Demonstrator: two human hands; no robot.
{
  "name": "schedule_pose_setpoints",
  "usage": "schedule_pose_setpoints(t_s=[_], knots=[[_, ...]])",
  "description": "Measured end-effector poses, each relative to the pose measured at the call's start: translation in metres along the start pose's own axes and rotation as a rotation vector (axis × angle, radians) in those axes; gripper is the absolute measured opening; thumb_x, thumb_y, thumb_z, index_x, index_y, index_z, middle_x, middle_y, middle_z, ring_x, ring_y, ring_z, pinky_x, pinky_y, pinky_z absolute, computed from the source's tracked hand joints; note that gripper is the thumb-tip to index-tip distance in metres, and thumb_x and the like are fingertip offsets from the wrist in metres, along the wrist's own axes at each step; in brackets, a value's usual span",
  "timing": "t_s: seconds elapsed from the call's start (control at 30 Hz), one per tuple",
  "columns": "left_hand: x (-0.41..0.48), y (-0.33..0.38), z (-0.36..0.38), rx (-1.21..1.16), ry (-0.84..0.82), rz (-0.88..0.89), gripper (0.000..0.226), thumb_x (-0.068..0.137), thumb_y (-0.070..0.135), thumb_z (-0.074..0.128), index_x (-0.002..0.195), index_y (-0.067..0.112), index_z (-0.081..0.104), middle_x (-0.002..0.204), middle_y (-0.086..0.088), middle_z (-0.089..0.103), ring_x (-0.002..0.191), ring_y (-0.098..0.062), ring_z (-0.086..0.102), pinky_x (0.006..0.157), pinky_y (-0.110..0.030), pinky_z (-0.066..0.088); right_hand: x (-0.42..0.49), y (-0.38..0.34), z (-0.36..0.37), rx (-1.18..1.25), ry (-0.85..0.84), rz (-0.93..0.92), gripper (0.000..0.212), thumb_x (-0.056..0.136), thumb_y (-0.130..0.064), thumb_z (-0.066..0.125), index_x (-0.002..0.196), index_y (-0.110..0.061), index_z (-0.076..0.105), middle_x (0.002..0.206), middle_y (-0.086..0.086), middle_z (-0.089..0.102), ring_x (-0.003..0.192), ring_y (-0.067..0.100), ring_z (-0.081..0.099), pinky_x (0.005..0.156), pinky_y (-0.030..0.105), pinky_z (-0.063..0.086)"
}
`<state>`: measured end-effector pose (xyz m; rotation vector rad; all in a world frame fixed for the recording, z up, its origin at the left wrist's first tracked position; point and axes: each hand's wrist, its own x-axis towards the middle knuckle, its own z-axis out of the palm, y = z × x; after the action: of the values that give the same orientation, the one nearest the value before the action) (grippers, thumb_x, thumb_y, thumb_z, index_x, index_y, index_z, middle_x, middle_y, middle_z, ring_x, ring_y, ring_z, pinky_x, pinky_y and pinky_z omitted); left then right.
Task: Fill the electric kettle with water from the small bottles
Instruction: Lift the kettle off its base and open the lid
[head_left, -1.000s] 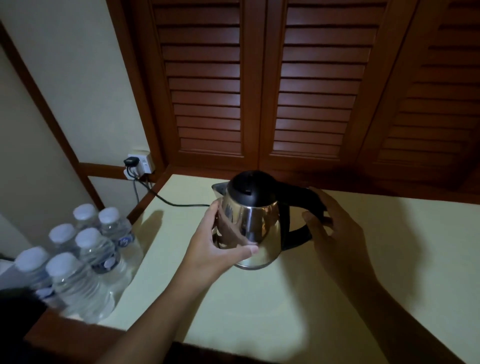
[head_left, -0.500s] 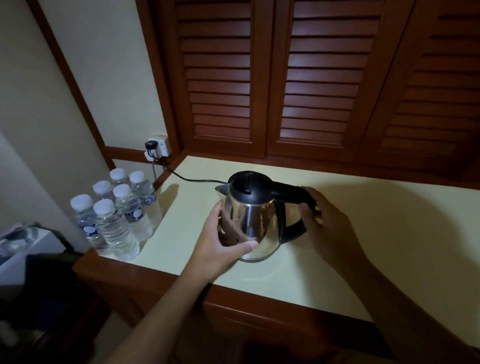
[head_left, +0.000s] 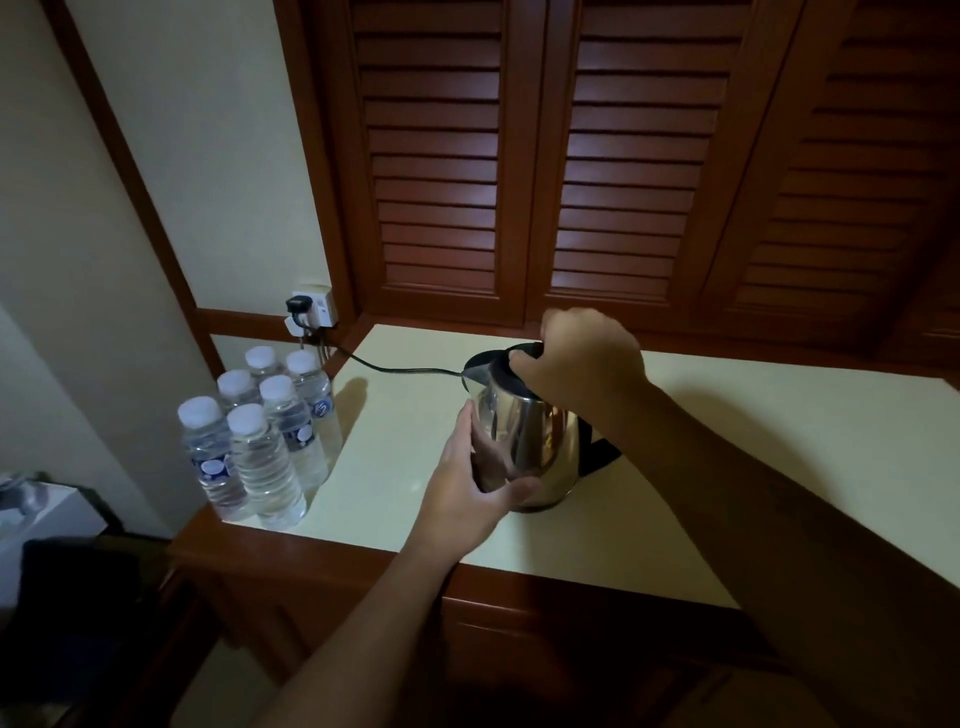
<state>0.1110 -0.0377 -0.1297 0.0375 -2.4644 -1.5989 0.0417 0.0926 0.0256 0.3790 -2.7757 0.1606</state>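
From the head camera, the right hand (head_left: 582, 358) has left the handle (head_left: 597, 454) and now curls its fingers over the black lid (head_left: 493, 365), likely to open it for filling. The left hand (head_left: 467, 499) grips the kettle (head_left: 524, 441), shiny steel, upright on the pale counter (head_left: 753, 467), near its front edge. 6 capped small bottles (head_left: 260, 436) stand untouched at the counter's left edge.

Six small bottles (head_left: 288, 431) stand on the surface (head_left: 727, 467). There is one electric kettle (head_left: 524, 447), one black cord (head_left: 395, 370) and one wall socket (head_left: 318, 307). Two hands show, the left hand (head_left: 467, 493) and the right hand (head_left: 582, 358), before three louvred door panels (head_left: 618, 182).
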Motion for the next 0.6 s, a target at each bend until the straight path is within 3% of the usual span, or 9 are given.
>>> schedule_pose_setpoints(t_s=[0.2, 0.3, 0.4, 0.5, 0.6], knots=[[-0.001, -0.001, -0.003, -0.035, -0.033, 0.013, 0.117, 0.075, 0.061, 0.089, 0.163, 0.050, 0.011, 0.165, 0.017, 0.038, 0.150, -0.010, 0.040, 0.109, -0.021, 0.039, 0.004, 0.000, 0.001, 0.088, 0.000, 0.031, 0.030, 0.089, -0.046, 0.057, 0.087, -0.016, 0.058, 0.073, 0.001, 0.057, 0.062, 0.013, 0.050, 0.048, 0.024, 0.032], [-0.001, -0.002, -0.002, -0.048, -0.031, 0.008, 0.118, 0.073, 0.064, 0.089, 0.162, 0.051, 0.013, 0.165, 0.016, 0.040, 0.151, -0.014, 0.041, 0.117, -0.031, 0.043, 0.004, 0.006, 0.000, 0.183, 0.036, 0.021, 0.025, 0.090, -0.042, 0.056, 0.087, -0.017, 0.062, 0.074, 0.000, 0.060, 0.064, 0.015, 0.056, 0.050, 0.023, 0.037], [0.000, -0.003, -0.003, -0.058, -0.035, 0.008, 0.118, 0.072, 0.065, 0.090, 0.162, 0.052, 0.014, 0.162, 0.016, 0.044, 0.150, -0.015, 0.045, 0.119, -0.043, 0.046, 0.001, 0.018, -0.006, 0.389, 0.076, 0.043, 0.017, 0.094, -0.034, 0.056, 0.087, -0.021, 0.064, 0.075, -0.001, 0.064, 0.067, 0.009, 0.059, 0.054, 0.021, 0.043], [0.001, -0.005, -0.003, -0.059, -0.039, 0.010, 0.116, 0.072, 0.065, 0.090, 0.162, 0.052, 0.016, 0.163, 0.017, 0.043, 0.149, -0.014, 0.045, 0.118, -0.045, 0.048, -0.009, 0.040, -0.007, 0.641, 0.122, 0.082, 0.018, 0.100, -0.027, 0.051, 0.093, -0.021, 0.066, 0.083, -0.003, 0.066, 0.075, 0.004, 0.062, 0.061, 0.017, 0.044], [0.002, -0.009, -0.001, -0.048, -0.030, 0.005, 0.117, 0.074, 0.063, 0.089, 0.162, 0.051, 0.014, 0.166, 0.017, 0.040, 0.151, -0.014, 0.042, 0.119, -0.046, 0.046, -0.020, 0.060, 0.002, 0.897, 0.183, 0.224, 0.024, 0.102, -0.024, 0.047, 0.094, -0.022, 0.069, 0.089, -0.003, 0.068, 0.086, 0.010, 0.063, 0.068, 0.023, 0.045]])
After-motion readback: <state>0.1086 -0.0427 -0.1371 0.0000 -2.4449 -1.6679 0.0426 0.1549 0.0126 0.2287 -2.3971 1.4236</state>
